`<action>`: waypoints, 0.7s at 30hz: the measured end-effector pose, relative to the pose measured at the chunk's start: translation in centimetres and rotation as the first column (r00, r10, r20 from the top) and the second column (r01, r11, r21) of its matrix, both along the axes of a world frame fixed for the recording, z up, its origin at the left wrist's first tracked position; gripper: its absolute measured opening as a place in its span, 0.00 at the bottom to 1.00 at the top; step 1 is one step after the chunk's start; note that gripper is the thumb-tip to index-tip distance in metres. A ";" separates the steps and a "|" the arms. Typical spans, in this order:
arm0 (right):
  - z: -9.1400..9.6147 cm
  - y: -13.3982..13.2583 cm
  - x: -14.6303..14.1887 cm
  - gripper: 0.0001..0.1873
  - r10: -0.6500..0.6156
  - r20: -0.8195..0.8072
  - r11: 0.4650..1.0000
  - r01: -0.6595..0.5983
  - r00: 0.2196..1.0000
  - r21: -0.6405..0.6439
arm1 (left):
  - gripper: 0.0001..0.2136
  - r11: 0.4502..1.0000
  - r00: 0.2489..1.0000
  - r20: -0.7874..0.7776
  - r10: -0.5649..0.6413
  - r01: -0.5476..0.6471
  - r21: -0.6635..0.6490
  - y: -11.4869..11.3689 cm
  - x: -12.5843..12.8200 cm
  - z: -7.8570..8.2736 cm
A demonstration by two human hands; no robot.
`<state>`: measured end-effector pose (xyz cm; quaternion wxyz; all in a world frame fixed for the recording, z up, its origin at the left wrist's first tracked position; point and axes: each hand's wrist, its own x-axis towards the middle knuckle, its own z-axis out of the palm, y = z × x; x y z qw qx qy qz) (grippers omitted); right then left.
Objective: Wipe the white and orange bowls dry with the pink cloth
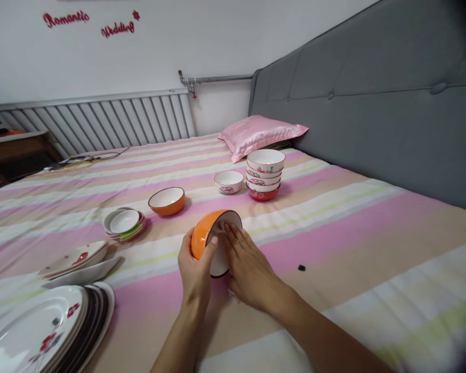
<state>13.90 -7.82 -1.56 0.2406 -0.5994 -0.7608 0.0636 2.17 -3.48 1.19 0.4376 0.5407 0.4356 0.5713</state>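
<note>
My left hand [196,267] grips an orange bowl [205,233] by its side, thumb over the dark rim. The bowl is tilted, its white inside turned to the right. My right hand [248,264] reaches into it, fingers stretched close together against the inner wall. A thin white scrap [233,296] shows beneath the right palm; whether the hand holds it is hidden. Behind sits another orange bowl [166,199], upright. Farther back are a small white bowl [228,182] with a red pattern and a stack of bowls [264,176], the lowest one red.
Left of my hands are stacked plates [34,321], oval dishes [77,261] and small dishes [124,221] with a green piece. A small dark object [302,268] lies on the striped bedsheet [334,248]. Beyond are a pink pillow [260,133], grey headboard [373,98] and cables [85,159].
</note>
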 end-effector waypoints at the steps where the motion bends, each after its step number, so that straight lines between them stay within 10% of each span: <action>1: -0.1 0.0 0.0 0.44 0.016 -0.005 1.000 -0.016 1.000 -0.005 | 0.23 1.000 1.000 -0.008 -0.001 0.001 0.006 0.0 0.0 0.0; 13: 2.5 -1.2 0.1 0.51 0.357 -0.282 0.908 -0.402 0.891 -0.122 | 0.22 0.999 0.999 -0.026 0.027 -0.027 0.022 -0.1 0.0 0.4; 21: 4.0 -1.5 0.3 0.41 0.389 -0.672 0.832 -0.553 0.631 -0.038 | 0.22 0.999 0.999 -0.042 0.032 -0.030 0.045 -0.4 0.1 0.5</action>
